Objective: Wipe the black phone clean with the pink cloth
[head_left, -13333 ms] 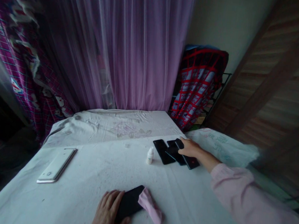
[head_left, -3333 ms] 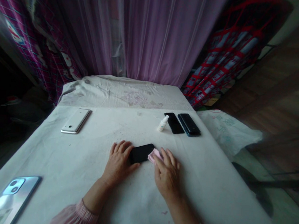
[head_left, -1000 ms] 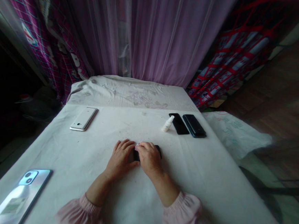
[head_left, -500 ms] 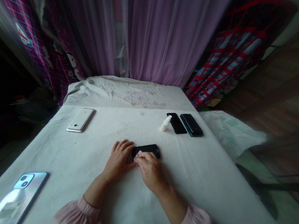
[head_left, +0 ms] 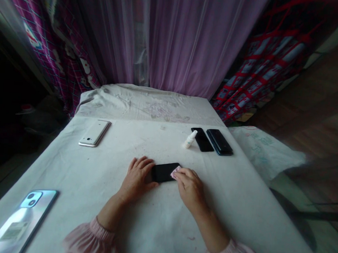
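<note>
A black phone (head_left: 164, 173) lies face up on the white cloth in front of me, its long side running left to right. My left hand (head_left: 137, 176) grips its left end, with the thumb along the near edge and the fingers at the far side. Pinched in my right hand (head_left: 190, 186) is a small pink cloth (head_left: 175, 172), pressed on the right end of the screen. My right fingers partly hide that end of the phone.
A white spray bottle (head_left: 190, 140) stands beside a black phone (head_left: 204, 140), with stacked dark phones (head_left: 219, 142) farther right. A white phone (head_left: 95, 133) lies back left, a silvery-blue phone (head_left: 22, 224) front left. The tablecloth (head_left: 144, 140) reaches the purple curtain (head_left: 178, 41).
My right hand has slid the pink cloth rightward along the screen, from near my left thumb to the phone's right end. My left hand keeps its hold. The camera view has shifted slightly.
</note>
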`<state>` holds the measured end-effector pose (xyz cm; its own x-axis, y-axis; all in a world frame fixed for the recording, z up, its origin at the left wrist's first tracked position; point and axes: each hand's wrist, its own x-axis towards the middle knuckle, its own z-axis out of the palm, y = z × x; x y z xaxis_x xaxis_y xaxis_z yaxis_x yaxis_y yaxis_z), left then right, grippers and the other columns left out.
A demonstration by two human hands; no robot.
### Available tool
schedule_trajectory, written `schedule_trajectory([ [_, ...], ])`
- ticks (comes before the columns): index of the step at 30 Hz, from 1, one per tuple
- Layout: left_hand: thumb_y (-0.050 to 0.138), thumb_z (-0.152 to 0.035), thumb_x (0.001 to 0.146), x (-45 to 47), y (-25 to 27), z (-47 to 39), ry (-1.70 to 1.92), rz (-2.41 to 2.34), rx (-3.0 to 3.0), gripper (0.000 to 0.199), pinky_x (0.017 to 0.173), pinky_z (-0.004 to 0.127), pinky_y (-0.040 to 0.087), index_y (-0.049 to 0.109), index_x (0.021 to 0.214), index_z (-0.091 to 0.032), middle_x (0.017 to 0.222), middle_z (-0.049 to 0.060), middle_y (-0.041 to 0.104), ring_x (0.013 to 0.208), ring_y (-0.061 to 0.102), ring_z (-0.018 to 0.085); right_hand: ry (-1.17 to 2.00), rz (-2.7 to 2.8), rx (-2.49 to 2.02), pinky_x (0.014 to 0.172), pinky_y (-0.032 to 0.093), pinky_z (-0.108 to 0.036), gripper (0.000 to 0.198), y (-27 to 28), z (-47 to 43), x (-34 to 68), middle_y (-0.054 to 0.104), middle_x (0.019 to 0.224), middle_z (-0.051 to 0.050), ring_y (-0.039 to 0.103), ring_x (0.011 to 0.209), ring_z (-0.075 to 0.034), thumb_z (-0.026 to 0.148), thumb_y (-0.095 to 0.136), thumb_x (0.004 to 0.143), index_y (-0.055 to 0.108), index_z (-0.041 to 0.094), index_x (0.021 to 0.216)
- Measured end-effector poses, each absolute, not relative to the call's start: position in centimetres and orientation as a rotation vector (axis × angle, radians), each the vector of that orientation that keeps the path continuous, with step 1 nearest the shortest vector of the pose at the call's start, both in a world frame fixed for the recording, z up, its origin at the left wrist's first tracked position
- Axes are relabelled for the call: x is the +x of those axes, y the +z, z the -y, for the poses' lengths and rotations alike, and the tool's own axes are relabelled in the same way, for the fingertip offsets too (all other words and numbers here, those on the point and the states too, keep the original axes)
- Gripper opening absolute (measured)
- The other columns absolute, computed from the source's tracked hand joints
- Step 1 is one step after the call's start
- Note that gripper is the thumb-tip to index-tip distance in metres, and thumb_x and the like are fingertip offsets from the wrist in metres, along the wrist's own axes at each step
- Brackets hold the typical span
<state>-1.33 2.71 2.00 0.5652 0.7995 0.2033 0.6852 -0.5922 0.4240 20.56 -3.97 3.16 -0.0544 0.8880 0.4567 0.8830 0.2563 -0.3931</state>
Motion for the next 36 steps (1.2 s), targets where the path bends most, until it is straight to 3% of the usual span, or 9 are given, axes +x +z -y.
schedule_trajectory([
  [11,0.076,-0.044,0.074,-1.3,2.1,-2.8,0.546,-1.214,2.513,0.062,0.11,0.058,0.025,0.055,0.129,-0.024,0.133,0.011,0.058,0.131,0.043,0.034,0.026,1.897,-1.638,0.085,0.05,-0.028,0.022,3.3,0.6,17.4,0.069,0.093,-0.006,0.061,0.092,-0.018,0.01,0.055,0.089,0.074,0.02,0.09],
  [22,0.076,-0.049,0.073,-1.4,1.9,-2.8,0.54,-1.209,2.522,0.066,0.111,0.057,0.025,0.054,0.129,-0.023,0.134,0.011,0.058,0.132,0.043,0.034,0.09,2.04,-1.458,0.081,0.05,-0.03,0.023,3.4,3.8,17.2,0.068,0.095,-0.006,0.06,0.089,-0.018,0.011,0.055,0.089,0.073,0.023,0.095],
  [36,0.078,-0.044,0.072,-1.4,2.0,-2.9,0.513,-1.182,2.502,0.067,0.111,0.058,0.022,0.052,0.13,-0.023,0.136,0.011,0.056,0.133,0.041,0.034,0.0,1.931,-1.717,0.081,0.048,-0.028,0.022,3.4,0.8,17.8,0.069,0.096,-0.006,0.061,0.09,-0.019,0.014,0.054,0.091,0.074,0.024,0.094],
])
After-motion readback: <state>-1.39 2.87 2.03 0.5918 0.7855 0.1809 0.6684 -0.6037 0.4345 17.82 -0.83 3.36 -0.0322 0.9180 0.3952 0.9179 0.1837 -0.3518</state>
